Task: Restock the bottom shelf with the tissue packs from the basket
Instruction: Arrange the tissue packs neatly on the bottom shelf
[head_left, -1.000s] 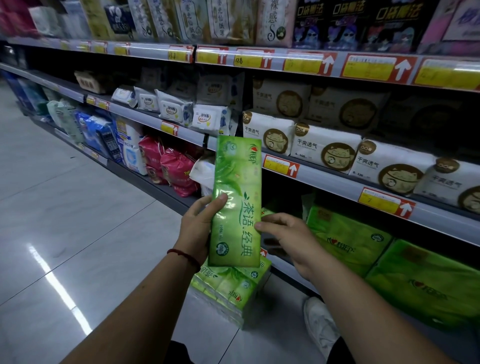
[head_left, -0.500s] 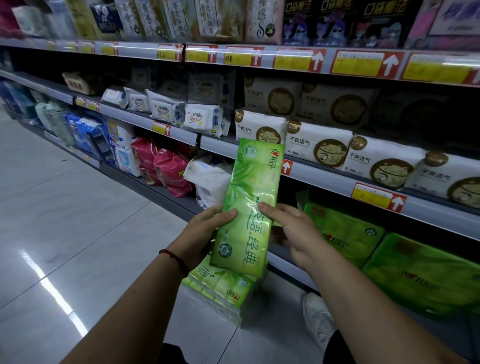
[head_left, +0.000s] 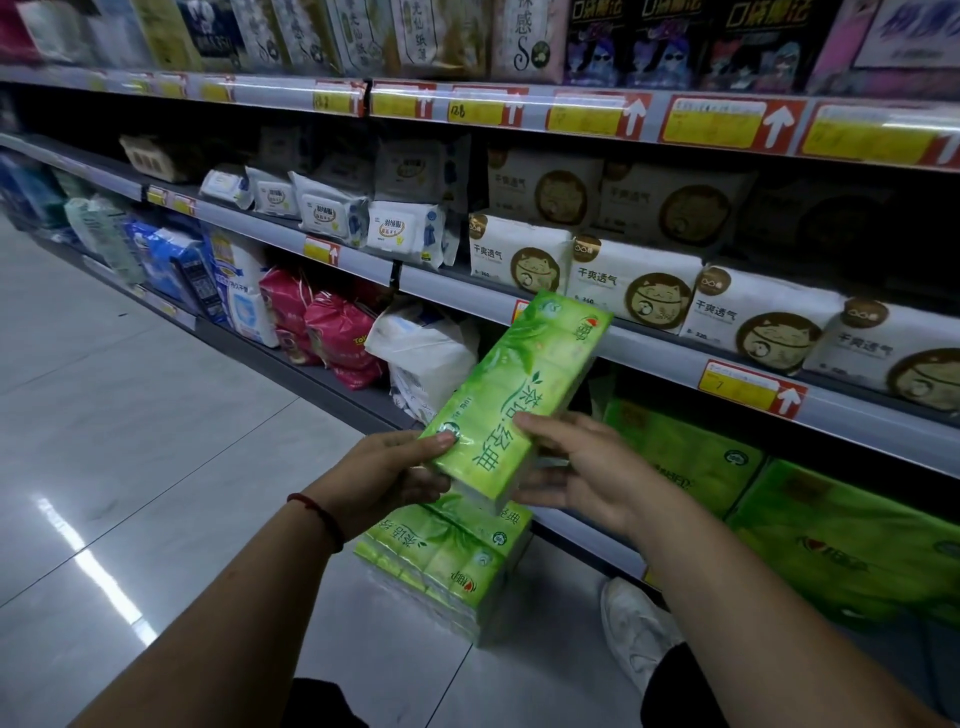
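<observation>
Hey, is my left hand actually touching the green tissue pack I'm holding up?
Touching. The head view shows the left hand with its thumb lying flat on the front face of the green tissue pack, near its lower corner.

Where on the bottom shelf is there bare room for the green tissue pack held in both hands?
A dark gap shows between the white bagged pack and the green packs, partly hidden by the held pack. Left of it, pink packs crowd the shelf.
</observation>
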